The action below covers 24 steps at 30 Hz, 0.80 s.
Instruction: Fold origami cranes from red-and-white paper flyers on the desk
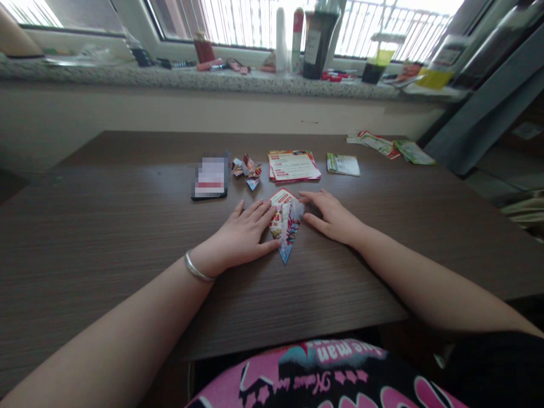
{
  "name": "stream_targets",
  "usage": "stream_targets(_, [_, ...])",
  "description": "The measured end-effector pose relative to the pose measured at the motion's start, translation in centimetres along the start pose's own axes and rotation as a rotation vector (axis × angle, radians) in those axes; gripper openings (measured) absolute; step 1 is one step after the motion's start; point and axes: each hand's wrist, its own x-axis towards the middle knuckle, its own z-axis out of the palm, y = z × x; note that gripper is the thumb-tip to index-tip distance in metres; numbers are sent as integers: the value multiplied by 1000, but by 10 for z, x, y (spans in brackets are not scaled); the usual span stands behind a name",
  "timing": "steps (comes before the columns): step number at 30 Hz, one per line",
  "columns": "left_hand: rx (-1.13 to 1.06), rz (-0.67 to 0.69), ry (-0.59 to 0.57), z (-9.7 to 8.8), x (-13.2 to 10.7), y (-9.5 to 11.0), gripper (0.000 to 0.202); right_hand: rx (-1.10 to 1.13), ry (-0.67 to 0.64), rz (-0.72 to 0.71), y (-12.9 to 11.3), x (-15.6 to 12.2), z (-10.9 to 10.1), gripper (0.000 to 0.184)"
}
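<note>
A printed sheet of paper [287,229], folded into a kite shape, lies on the table with its sharp tip towards me. My left hand [250,229] rests flat with fingers spread, its fingertips and thumb on the paper's left side. At the paper's right edge is my right hand [329,215], fingers slightly curled and apart, thumb and index finger close to the fold. Just beyond lie folded paper pieces [247,168] and a stack of printed sheets [293,165].
The brown table [106,226] stands against a windowsill [170,79] crowded with bottles and small items. A phone-like device [209,178] with a blurred screen lies at the left. Small cards [343,164] and leaflets [378,144] lie to the right. A grey curtain [488,119] hangs at the right.
</note>
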Motion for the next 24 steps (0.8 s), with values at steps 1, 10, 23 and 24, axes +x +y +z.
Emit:
stream_targets(1, [-4, 3, 5, 1, 0, -1, 80, 22, 24, 10, 2, 0, 1, 48])
stream_targets(10, [-18, 5, 29, 4, 0, -3, 77, 88, 74, 92, 11, 2, -1, 31])
stream_targets(23, [4, 29, 59, 6, 0, -4, 76, -69, -20, -55, 10, 3, -4, 14])
stream_targets(24, [5, 28, 59, 6, 0, -4, 76, -84, -29, -71, 9, 3, -4, 10])
